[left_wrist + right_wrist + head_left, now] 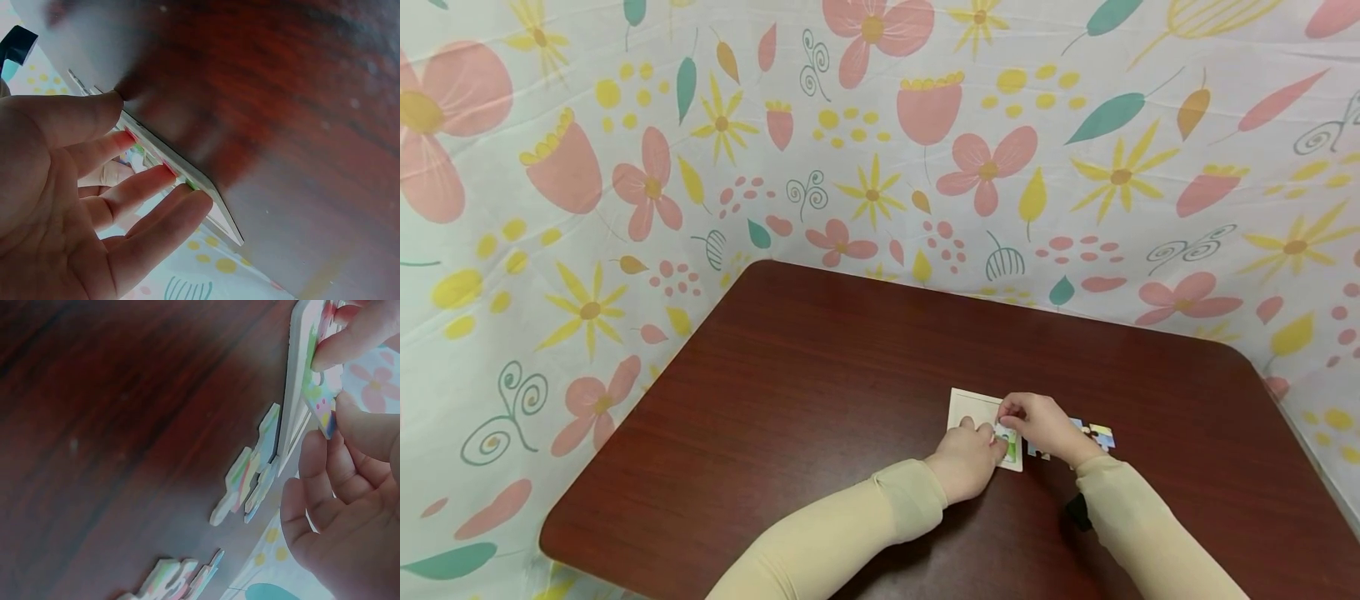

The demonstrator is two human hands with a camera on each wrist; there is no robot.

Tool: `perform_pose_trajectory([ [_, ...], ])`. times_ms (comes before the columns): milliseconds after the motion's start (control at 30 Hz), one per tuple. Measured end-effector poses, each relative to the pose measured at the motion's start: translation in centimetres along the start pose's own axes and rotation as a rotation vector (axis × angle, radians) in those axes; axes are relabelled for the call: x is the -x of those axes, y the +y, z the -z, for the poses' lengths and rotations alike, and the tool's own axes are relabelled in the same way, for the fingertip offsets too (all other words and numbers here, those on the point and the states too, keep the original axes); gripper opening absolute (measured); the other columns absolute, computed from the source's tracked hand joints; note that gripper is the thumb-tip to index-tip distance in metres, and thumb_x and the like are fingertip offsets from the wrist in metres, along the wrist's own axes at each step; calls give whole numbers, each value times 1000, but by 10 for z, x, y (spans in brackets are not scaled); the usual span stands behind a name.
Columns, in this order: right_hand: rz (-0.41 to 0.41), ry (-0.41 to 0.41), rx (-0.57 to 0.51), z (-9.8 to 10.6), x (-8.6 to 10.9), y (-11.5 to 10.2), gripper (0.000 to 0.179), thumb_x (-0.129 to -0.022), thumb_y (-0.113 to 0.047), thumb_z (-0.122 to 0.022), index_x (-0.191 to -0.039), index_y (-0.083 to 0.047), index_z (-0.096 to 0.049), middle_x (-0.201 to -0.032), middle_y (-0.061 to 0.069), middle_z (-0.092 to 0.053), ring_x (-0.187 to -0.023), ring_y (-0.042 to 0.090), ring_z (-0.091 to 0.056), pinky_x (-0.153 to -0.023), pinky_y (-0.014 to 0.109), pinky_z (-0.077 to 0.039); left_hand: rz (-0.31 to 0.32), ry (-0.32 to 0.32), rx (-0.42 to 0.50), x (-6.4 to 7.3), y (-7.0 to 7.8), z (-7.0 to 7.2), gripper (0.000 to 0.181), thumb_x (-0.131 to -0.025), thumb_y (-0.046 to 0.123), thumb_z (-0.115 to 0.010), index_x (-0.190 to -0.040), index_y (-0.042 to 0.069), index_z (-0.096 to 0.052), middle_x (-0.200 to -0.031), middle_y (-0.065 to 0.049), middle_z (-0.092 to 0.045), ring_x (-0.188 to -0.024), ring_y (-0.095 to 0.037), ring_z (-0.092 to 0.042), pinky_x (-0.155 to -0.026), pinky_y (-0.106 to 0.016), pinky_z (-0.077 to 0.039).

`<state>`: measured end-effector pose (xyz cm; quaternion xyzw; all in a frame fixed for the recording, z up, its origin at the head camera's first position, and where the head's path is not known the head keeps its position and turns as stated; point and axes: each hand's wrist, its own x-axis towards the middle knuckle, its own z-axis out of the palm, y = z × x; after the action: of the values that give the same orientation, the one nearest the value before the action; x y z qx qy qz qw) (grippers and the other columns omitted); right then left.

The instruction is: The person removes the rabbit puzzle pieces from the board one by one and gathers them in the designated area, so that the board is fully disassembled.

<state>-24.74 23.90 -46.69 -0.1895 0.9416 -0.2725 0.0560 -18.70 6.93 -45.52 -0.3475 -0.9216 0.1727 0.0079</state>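
A small white puzzle tray (966, 407) lies on the brown table, with colourful pieces set along its near right part. My left hand (967, 458) reaches over the tray's near edge, and its fairly straight fingers touch the pieces inside. In the left wrist view, those fingertips (164, 175) rest along the tray's rim and pieces. Over the tray's right side, my right hand (1047, 425) pinches a puzzle piece (326, 415) between thumb and fingers. That piece is tilted up, its lower end raised above the tray; how its upper part sits is partly hidden by the left fingers.
Several loose puzzle pieces (1102, 436) lie flat just right of the tray, partly behind the right hand. More loose pieces (165, 578) show low in the right wrist view. A flower-patterned cloth (865, 200) hangs behind the table (760, 417). A black device (1078, 512) sits beneath the right wrist.
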Motion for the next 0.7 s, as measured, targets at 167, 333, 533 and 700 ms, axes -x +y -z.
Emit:
perform_pose_trajectory([
  [167,9,-1,-33,2,4,1,6,-90,-8,-63,-85,-10,-63,-78,-3,-58,-74,14,-52,-65,29,-45,4,-9,9,0,0,-1,36,-100,28,-42,-135,34,-50,-110,7,-53,-87,-14,-48,-55,-19,-42],
  [333,-14,8,-74,7,6,-1,6,-92,-12,-62,-88,-8,-64,-80,-1,-59,-75,14,-52,-66,30,-45,1,-18,10,0,1,-2,37,-100,28,-41,-136,36,-49,-110,6,-52,-87,-14,-47,-56,-19,-42],
  [533,-21,4,-126,14,8,2,5,-91,-12,-63,-92,-8,-66,-82,0,-62,-74,13,-53,-66,27,-46,0,2,7,0,0,-3,35,-100,28,-43,-133,36,-51,-109,7,-53,-88,-14,-48,-57,-19,-43],
  [700,-17,-21,-144,19,12,7,5,-90,-11,-64,-91,-7,-67,-82,1,-62,-72,13,-52,-64,26,-45,7,-13,13,-1,1,-2,36,-100,27,-43,-134,35,-50,-108,7,-52,-89,-14,-48,-58,-19,-43],
])
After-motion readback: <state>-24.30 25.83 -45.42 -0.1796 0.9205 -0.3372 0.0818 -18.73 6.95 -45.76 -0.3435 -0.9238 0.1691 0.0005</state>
